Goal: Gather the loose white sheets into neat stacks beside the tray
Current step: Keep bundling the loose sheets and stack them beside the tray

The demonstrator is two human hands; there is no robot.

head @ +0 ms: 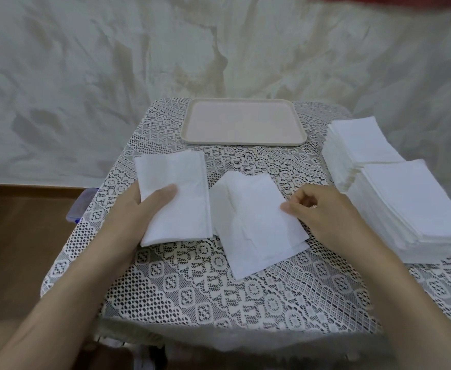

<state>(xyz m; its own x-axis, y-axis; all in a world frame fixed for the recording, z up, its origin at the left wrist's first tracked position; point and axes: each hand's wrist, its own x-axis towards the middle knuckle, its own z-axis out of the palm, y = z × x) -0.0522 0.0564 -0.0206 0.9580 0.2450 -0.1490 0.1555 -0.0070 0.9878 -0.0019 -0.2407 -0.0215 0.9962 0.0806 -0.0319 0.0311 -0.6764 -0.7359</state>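
Nearer than the tray (pixel 243 142), the left hand (pixel 149 206) grips one white sheet (pixel 176 182) by its edge, the right hand (pixel 315 212) pinches the overlapping sheets (pixel 256 225) beside it, and two stacks (pixel 416 209) stand on the worktop (pixel 192 289) to the tray's right

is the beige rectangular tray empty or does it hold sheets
Empty: the beige rectangular tray shows only its bare floor; nothing lies in it.

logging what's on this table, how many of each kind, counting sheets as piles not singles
beige tray: 1
tall white sheet stacks: 2
loose white sheet piles: 2
total: 5
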